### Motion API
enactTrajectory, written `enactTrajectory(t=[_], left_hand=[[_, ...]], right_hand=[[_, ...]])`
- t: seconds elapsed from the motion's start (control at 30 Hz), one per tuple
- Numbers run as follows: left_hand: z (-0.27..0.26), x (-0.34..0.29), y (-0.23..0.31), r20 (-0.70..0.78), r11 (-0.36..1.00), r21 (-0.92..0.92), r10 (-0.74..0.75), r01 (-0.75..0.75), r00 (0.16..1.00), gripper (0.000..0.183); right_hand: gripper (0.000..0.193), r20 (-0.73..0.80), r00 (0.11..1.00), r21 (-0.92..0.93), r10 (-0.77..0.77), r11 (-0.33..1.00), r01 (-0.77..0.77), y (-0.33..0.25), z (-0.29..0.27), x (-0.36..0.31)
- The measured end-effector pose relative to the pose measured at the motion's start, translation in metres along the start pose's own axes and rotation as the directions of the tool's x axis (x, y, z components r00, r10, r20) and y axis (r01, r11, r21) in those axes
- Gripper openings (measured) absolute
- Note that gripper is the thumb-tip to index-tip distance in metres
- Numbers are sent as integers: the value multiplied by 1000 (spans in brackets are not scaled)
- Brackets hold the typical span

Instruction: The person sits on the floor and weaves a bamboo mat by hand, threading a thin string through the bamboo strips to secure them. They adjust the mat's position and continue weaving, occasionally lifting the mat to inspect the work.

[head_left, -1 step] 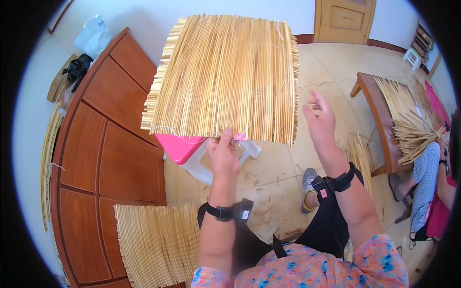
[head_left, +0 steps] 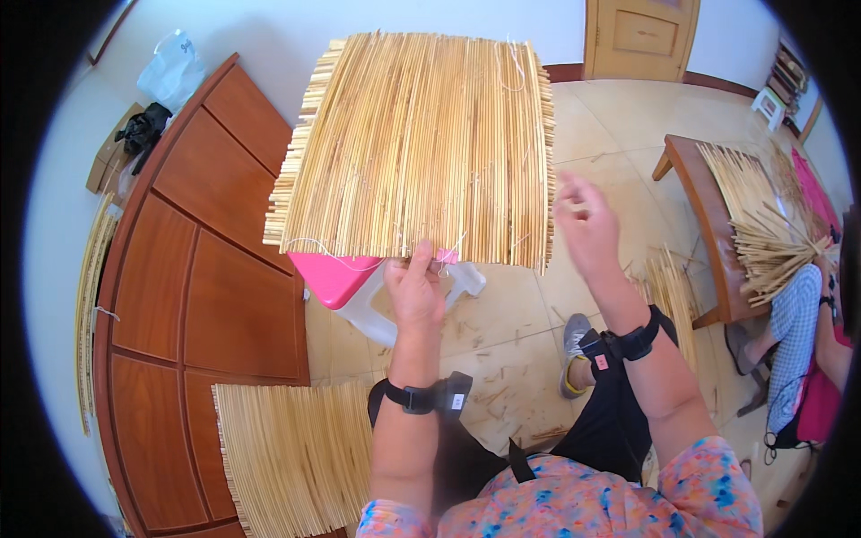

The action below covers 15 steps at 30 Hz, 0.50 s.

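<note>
Straw-yellow mat [head_left: 413,152] now has right fingers [head_left: 585,190] closer.

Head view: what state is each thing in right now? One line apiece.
Held mat: spread open, not rolled
Left hand: gripping the held mat's near edge
Right hand: raised, partly curled, blurred; contact unclear
Second mat: spread open
Stool: partly hidden by the held mat
Loose stalks: fanned out
Wooden door: appears shut
</note>
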<state>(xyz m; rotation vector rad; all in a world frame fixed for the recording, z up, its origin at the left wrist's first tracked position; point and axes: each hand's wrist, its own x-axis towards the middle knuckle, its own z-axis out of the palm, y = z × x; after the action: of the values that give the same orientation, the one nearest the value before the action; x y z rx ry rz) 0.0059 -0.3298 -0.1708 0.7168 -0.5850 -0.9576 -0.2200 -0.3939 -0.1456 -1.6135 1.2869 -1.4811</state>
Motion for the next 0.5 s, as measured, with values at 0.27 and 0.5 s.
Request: enactTrajectory(t=[0.27, 0.5], left_hand=[[33, -21, -16, -1, 990, 38, -138, 138, 990, 7], [26, -29, -26, 105, 982, 105, -166, 155, 981, 7]], right_hand=[[37, 409, 762, -248, -502, 743, 622, -47, 12, -42], [43, 487, 743, -286, -458, 721, 632, -38, 19, -46]])
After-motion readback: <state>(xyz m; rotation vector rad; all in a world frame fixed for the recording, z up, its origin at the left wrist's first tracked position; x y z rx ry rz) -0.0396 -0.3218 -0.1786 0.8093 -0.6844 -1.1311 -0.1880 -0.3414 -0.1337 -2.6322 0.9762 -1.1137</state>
